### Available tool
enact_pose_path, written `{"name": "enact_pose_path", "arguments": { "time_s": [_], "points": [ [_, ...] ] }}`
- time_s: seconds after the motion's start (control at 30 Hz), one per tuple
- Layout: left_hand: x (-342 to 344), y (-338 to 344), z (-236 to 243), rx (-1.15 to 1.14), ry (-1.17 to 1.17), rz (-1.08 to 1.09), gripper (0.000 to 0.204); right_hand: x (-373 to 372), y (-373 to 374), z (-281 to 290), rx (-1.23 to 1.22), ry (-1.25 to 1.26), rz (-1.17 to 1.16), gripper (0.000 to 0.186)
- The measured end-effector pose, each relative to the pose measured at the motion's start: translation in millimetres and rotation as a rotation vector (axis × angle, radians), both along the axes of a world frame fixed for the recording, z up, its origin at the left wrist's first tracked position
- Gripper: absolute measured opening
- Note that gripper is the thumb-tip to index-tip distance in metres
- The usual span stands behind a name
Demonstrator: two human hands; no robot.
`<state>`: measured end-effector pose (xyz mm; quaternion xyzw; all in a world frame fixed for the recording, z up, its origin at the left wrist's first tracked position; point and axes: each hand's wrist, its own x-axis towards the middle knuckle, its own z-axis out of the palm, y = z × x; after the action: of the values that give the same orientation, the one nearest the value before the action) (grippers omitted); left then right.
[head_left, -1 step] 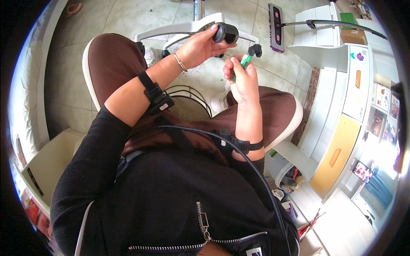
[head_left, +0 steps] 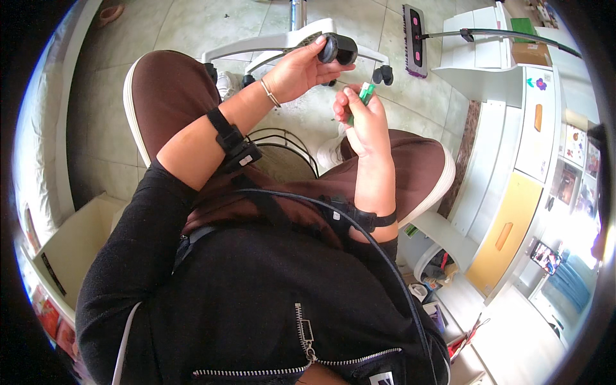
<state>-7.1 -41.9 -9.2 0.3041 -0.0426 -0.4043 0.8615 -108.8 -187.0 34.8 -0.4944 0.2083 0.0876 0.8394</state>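
Note:
My left hand is raised over my lap and grips a black caster wheel between fingers and thumb. Just to its right and slightly lower, my right hand is closed around a small green tube-like item whose tip points up toward the wheel; the two are a short gap apart. Behind both hands lies a white star-shaped chair base on the tiled floor, with another black caster still on one of its legs. Black straps with cables circle both forearms.
I sit with brown-trousered knees apart; a wire frame stands on the floor between them. A long-handled brush lies at the back. White shelves and drawers line the right, and an open box sits at the left.

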Motion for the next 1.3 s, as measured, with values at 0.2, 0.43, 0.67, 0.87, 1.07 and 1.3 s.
{"name": "enact_pose_path", "arguments": {
  "time_s": [0.2,0.43,0.67,0.87,1.07,1.3],
  "points": [
    [-1.1,-0.2,0.5,-0.024,-0.004,-0.021,0.053,-1.0,-4.2,5.7,-0.605,0.024,0.112,0.021],
    [-3.3,-2.2,-2.2,-0.106,0.014,-0.015,0.054,10.4,14.0,-16.1,-0.727,-0.275,0.113,0.023],
    [2.6,1.7,-3.3,-0.133,-0.004,-0.121,0.059,19.5,27.2,-21.6,-0.305,-0.282,0.039,0.029],
    [0.4,0.5,-4.1,-0.112,-0.021,-0.064,0.059,19.4,23.2,-16.9,-0.236,-0.098,0.049,0.048],
    [-0.6,0.4,-4.2,-0.085,-0.007,-0.033,0.06,28.7,28.3,-25.7,-0.187,-0.036,-0.015,0.05],
    [-0.4,3.0,-8.3,-0.061,-0.009,-0.049,0.059,34.0,37.0,-30.1,-0.356,-0.069,-0.086,0.045]
  ]
}}
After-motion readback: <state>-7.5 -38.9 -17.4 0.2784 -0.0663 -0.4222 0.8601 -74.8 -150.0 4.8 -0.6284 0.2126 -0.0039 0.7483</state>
